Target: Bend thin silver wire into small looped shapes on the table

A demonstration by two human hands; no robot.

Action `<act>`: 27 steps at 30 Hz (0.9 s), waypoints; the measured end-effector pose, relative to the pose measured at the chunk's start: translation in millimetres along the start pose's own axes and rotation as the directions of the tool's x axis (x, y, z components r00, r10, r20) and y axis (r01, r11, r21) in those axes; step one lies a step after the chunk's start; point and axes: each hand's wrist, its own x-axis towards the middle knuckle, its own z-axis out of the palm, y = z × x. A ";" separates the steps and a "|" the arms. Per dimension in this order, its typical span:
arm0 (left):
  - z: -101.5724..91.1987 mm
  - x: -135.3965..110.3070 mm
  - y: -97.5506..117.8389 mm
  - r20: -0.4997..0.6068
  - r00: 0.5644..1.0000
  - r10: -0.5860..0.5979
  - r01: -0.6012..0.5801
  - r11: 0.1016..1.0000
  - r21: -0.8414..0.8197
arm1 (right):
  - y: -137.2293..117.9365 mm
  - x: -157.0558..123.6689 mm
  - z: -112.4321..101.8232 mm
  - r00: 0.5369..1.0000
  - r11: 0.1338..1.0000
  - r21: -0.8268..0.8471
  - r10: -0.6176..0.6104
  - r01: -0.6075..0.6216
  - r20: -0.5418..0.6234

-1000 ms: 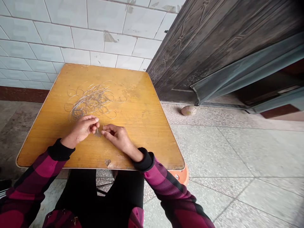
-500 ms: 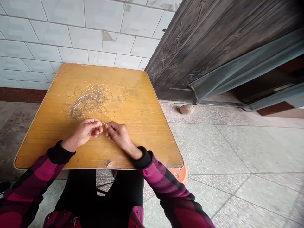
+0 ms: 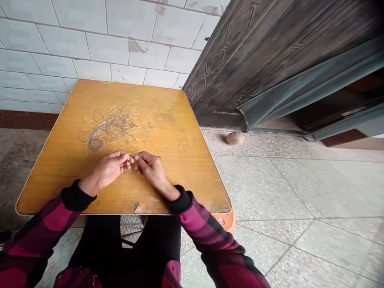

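Observation:
A thin silvery wire [image 3: 129, 165] is pinched between the fingertips of my left hand [image 3: 111, 168], one end poking down below them. Close by on the right, my right hand [image 3: 151, 168] has thumb and forefinger closed on the same wire, which arches across the small gap between the hands. Both hands are just above the front half of a yellow wooden table [image 3: 183, 168]. Beyond them lies a loose tangle of wire pieces [image 3: 111, 128], curled and bent, on the tabletop.
White wall tiles [image 3: 99, 48] rise behind the table, and a dark carved wooden door [image 3: 216, 80] stands at its right. A grey-green curtain [image 3: 270, 108] hangs in the doorway. A rounded pale object [image 3: 235, 138] sits on the floor. An orange stool [image 3: 229, 220] shows under the near right corner.
My left hand has shifted slightly right, so the fingertips of both hands are closer together. The wire's lower end has moved a little right with it. The wire tangle stays put.

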 end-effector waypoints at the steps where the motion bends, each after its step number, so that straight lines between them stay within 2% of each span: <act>1: -0.9 0.1 -0.5 0.017 1.000 -0.014 0.015 1.000 -0.017 | -1.3 -0.1 -0.6 1.000 1.000 0.006 0.000 0.000 -0.002; 6: -2.6 1.2 0.1 0.019 0.999 -0.028 0.029 0.999 -0.041 | -2.0 0.2 -1.8 1.000 0.998 0.064 0.017 -0.017 -0.006; 9: 0.7 1.2 4.0 0.003 1.000 0.018 -0.018 1.000 -0.020 | 0.9 2.0 2.0 0.996 0.954 0.288 0.085 -0.086 0.015; 12: 5.5 -1.1 6.3 -0.070 0.993 0.095 -0.089 0.992 0.086 | 2.4 5.2 7.9 0.984 0.776 0.621 0.171 -0.109 -0.041; 15: 9.6 -3.8 2.2 -0.096 0.991 0.093 -0.073 0.979 0.190 | 1.8 7.7 12.4 0.959 0.571 0.820 0.253 -0.042 -0.127; 17: 11.5 -4.4 -2.9 -0.060 0.997 0.055 -0.039 0.969 0.242 | 1.2 8.1 13.7 0.949 0.490 0.871 0.286 -0.028 -0.130; 19: 12.1 -3.6 -6.9 -0.045 0.997 0.057 -0.043 0.961 0.274 | 0.7 7.5 13.7 0.947 0.458 0.888 0.298 -0.035 -0.117; 24: 7.3 -0.6 -3.8 -0.124 0.981 0.146 -0.107 0.955 0.277 | 0.8 6.2 11.0 0.960 0.454 0.882 0.278 -0.124 -0.008; 27: 3.7 -0.4 1.1 -0.129 0.976 0.177 -0.128 0.940 0.317 | 1.7 7.4 9.2 0.968 0.462 0.872 0.246 -0.164 0.052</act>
